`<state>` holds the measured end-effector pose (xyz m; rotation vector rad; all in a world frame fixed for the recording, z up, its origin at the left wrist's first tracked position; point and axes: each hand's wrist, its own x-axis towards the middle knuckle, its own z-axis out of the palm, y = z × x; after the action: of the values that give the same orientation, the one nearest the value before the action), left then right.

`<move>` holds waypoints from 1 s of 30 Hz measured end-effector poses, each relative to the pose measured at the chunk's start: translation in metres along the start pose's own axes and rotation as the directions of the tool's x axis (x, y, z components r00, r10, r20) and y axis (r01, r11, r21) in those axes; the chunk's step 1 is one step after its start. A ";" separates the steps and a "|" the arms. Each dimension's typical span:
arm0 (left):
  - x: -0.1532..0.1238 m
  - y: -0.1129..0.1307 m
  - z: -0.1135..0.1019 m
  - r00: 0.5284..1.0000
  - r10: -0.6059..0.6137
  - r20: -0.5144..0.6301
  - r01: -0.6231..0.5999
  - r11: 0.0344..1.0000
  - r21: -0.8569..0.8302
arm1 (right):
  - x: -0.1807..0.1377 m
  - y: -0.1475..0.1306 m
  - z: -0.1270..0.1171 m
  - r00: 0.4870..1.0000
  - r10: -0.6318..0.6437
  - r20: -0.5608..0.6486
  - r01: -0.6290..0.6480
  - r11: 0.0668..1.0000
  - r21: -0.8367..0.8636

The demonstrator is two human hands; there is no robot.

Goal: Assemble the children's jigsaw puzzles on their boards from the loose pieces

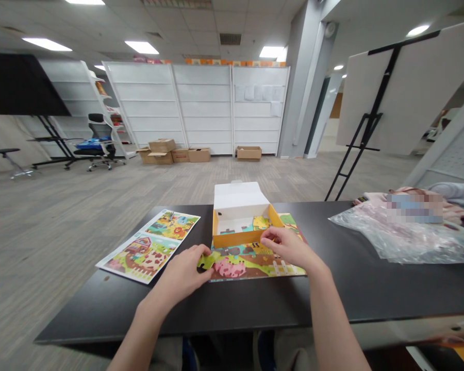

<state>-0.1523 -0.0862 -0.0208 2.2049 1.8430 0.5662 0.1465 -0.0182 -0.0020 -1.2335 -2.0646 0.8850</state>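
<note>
My left hand is closed around a green puzzle piece, pinched between thumb and fingers. That piece is at the left edge of a colourful farm picture with a pink pig and a white fence. An orange box with a white inside stands on the picture, its lid raised at the back. Several puzzle pieces lie in the box. My right hand is by the box's front right corner, fingers curled together; whatever they may hold is hidden.
A printed sheet with two animal scenes lies at the left of the black table. Clear plastic packaging and folded cloth are at the right. Beyond are cardboard boxes, an office chair and a board on a black stand.
</note>
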 end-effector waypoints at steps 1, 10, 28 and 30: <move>-0.002 0.001 -0.001 1.000 0.009 0.008 -0.009 1.000 -0.010 | 0.001 0.000 0.001 1.000 0.001 0.010 0.000 1.000 -0.005; 0.005 0.025 -0.001 0.962 -0.098 -0.257 -0.103 0.736 -0.669 | 0.000 -0.018 0.010 0.989 -0.061 0.133 0.041 0.988 0.149; 0.046 0.022 0.040 0.889 -0.004 -0.458 -0.116 0.965 -0.234 | 0.035 -0.004 0.026 0.958 0.050 -0.284 0.000 0.985 0.172; 0.044 0.015 0.040 0.909 -0.009 -0.417 -0.092 0.971 -0.221 | 0.035 -0.002 0.028 0.972 0.032 -0.233 -0.014 0.997 0.080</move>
<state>-0.1156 -0.0427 -0.0445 2.0830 1.7924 1.2809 0.1104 0.0055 -0.0133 -1.2576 -1.8173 0.7819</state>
